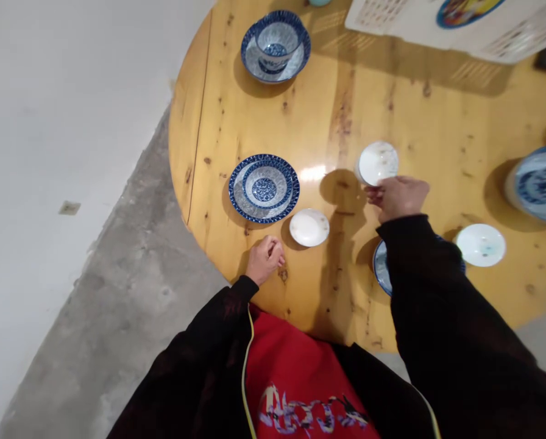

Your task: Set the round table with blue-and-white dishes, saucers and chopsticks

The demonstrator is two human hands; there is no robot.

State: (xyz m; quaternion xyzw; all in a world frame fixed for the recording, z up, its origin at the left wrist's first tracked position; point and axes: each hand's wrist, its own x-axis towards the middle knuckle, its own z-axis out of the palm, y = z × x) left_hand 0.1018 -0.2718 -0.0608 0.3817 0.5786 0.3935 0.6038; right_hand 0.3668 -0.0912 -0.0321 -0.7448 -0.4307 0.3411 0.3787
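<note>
My right hand [397, 196] pinches the near rim of a small white cup [377, 162], held just above the round wooden table [392, 97]. My left hand [264, 258] rests near the table's front edge with its fingers curled, nothing visible in them. A small white dish [309, 227] lies just right of that hand. A blue-and-white patterned plate [264, 187] sits beyond the left hand. Under my right sleeve the edge of another blue plate [381, 267] shows, mostly hidden.
A blue bowl on a blue plate [275, 44] stands at the far left of the table. A second white dish [481, 244] and a large blue-and-white bowl [540, 183] are at the right. A white plastic basket [465, 24] lies at the back. Grey concrete floor [131, 292] on the left.
</note>
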